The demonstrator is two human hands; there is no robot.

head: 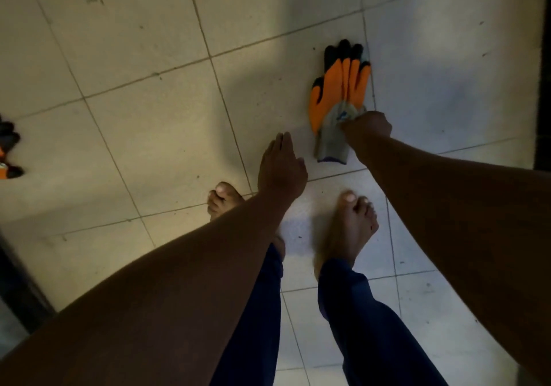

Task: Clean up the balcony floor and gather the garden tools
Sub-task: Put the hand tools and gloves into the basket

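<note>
Stage: early, pickup under way | right hand (pixel 368 126) pinches cuff of glove (pixel 340 93) lying on floor (pixel 149 117) | left hand (pixel 281 166) just left of glove, fingers straight, together, empty | second glove (pixel 9 150) far left, uncollected | judged: most remains.

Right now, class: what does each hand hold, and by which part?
The right hand pinches the orange glove at its grey cuff. The left hand holds nothing.

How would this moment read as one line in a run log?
right hand: pinches orange glove at cuff | left hand: open, holds nothing | second glove: on floor, far left
</note>
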